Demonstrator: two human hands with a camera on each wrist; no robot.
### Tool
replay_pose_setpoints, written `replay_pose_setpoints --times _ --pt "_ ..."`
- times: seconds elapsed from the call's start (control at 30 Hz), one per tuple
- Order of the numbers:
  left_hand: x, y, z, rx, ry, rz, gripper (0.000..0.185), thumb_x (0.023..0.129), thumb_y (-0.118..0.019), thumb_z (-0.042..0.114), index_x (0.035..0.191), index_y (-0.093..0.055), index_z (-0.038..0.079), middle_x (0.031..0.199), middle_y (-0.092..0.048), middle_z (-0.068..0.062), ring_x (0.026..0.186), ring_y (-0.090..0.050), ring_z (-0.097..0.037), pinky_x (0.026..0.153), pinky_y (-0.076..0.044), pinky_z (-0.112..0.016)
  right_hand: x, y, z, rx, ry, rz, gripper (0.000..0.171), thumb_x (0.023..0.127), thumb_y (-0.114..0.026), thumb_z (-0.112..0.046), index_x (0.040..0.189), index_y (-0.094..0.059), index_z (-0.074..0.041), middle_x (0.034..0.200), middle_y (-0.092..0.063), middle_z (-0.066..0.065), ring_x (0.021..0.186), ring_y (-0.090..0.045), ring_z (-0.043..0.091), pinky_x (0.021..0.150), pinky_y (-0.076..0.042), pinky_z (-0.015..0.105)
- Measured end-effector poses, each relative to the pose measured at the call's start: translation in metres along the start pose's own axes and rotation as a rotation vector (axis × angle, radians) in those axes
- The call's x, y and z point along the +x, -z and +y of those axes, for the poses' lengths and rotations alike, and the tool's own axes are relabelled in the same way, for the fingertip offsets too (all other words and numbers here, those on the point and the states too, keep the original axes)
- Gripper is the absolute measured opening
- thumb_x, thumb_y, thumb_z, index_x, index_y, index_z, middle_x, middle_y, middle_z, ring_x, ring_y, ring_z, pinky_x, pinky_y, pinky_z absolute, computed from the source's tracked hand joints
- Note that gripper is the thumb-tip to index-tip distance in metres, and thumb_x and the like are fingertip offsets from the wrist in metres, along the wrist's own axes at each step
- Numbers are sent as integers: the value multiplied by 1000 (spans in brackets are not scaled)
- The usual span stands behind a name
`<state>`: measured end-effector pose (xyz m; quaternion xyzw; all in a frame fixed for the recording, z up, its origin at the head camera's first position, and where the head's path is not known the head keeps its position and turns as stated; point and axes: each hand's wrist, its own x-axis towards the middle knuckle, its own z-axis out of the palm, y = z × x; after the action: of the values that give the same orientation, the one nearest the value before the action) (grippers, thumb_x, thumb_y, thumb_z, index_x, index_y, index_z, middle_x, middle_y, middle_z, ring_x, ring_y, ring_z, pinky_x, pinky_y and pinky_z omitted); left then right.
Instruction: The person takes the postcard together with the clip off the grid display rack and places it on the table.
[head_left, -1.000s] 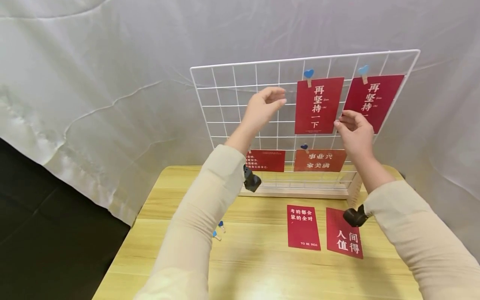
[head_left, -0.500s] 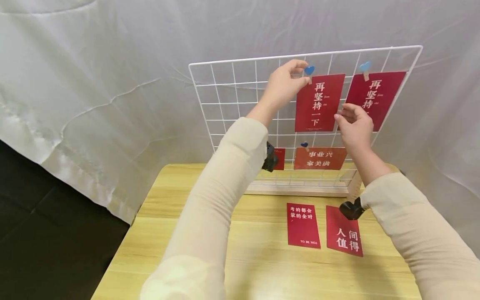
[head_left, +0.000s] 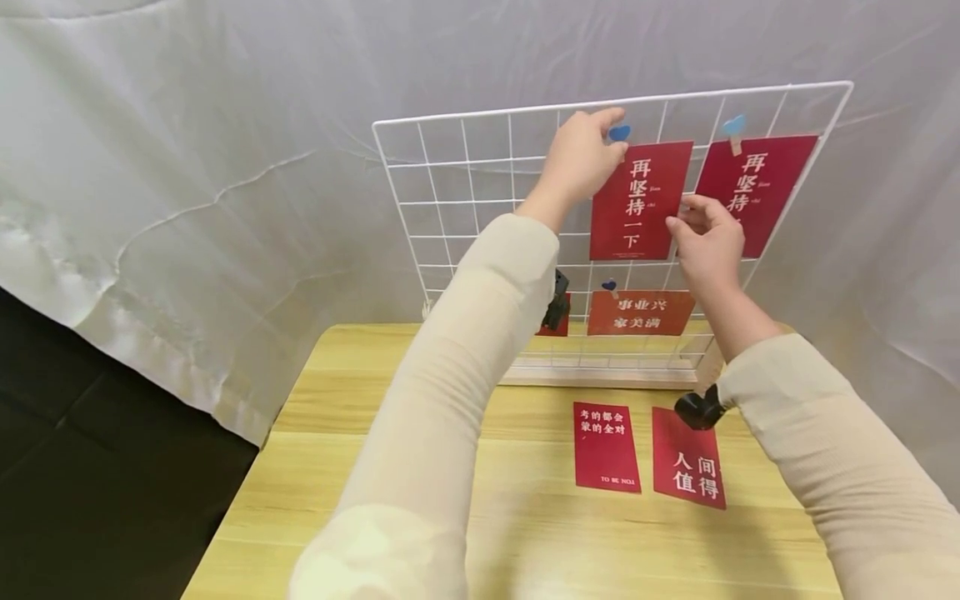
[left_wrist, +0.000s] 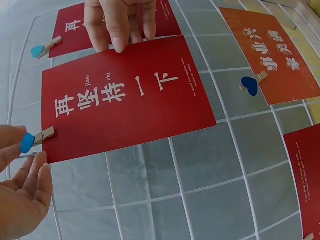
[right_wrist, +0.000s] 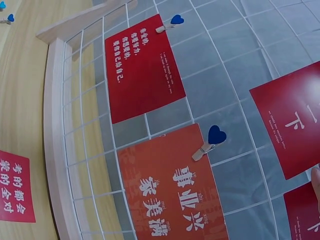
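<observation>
A red card [head_left: 637, 200] with white characters hangs on the white wire grid [head_left: 480, 179], its upper left corner under a small wooden clothespin with a blue heart [left_wrist: 28, 142]. My left hand [head_left: 581, 162] holds that clothespin, fingers on either side of the heart. At the card's opposite edge my right hand [head_left: 708, 242] pinches the card between thumb and fingers. Just right of it, a second red card [head_left: 757, 192] hangs from a light blue heart clothespin [head_left: 735, 129], partly covered by my right hand.
Lower on the grid hang an orange card [right_wrist: 172, 185] and another red card [right_wrist: 142, 67], both with dark blue heart clothespins. Two red cards, one tall [head_left: 606, 450] and one beside it [head_left: 686, 467], lie on the wooden table [head_left: 525, 467]. A pale curtain [head_left: 225, 167] stands behind.
My left hand has moved right and up from open space before the grid to the blue heart clothespin. My right hand stays at the card's edge. The head view has shifted slightly.
</observation>
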<state>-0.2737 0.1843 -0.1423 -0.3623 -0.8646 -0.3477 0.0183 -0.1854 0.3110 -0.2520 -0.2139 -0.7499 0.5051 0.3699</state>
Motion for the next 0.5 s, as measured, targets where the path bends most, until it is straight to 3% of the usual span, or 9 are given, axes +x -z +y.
replay_pose_setpoints --times 0.17,0.33,0.5 --pt "2 -1 3 161 6 4 42 89 -46 28 130 -40 23 125 -40 4 111 -35 -4 89 -29 -12 0 0 0 20 -4 6 33 82 -57 -17 115 -54 -10 85 -50 -8 78 -46 5 54 -40 10" --pt "1 -3 3 279 -13 58 36 90 -43 27 126 -44 26 119 -43 5 106 -39 -5 86 -31 -12 1 -1 2 100 20 24 28 80 -60 -12 108 -58 -10 76 -49 -7 64 -46 4 51 -39 11" --pt "-3 -5 0 256 -30 131 32 91 -42 23 122 -50 24 111 -43 3 95 -42 -6 77 -35 -11 -2 -1 2 224 34 -7 29 78 -61 -7 106 -59 -10 73 -52 -6 60 -50 4 52 -43 11"
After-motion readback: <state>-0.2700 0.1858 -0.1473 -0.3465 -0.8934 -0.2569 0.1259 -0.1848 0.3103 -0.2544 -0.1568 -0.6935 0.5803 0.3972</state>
